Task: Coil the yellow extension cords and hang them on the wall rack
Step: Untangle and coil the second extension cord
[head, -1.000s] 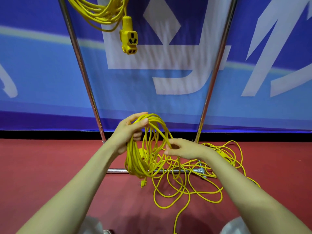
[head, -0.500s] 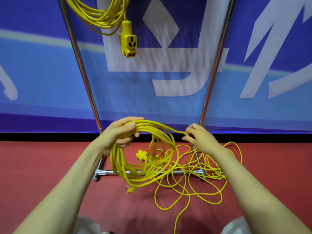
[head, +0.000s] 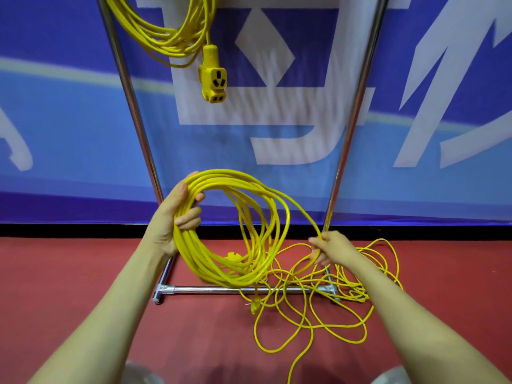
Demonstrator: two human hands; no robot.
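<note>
Head view: your left hand (head: 177, 217) holds the half-made coil (head: 199, 261) by the rack's left pole (head: 133, 106), fingers (head: 188, 221) curled round its bundled turns. Your right hand (head: 332, 246), low by the right pole (head: 357, 106), pinches one strand leading off the coil. The loose cord (head: 354, 292) lies tangled on the red floor (head: 83, 273), across the foot bar (head: 207, 289). Likely trouble: the tangle may snag on the bar or knot as you pull, and slack outer turns may slip off your left fingers. One hung cord (head: 169, 42) dangles its socket (head: 214, 80) above. Since a second ago, your hands have drawn well apart, the right one lower, and the coil has opened wider.
</note>
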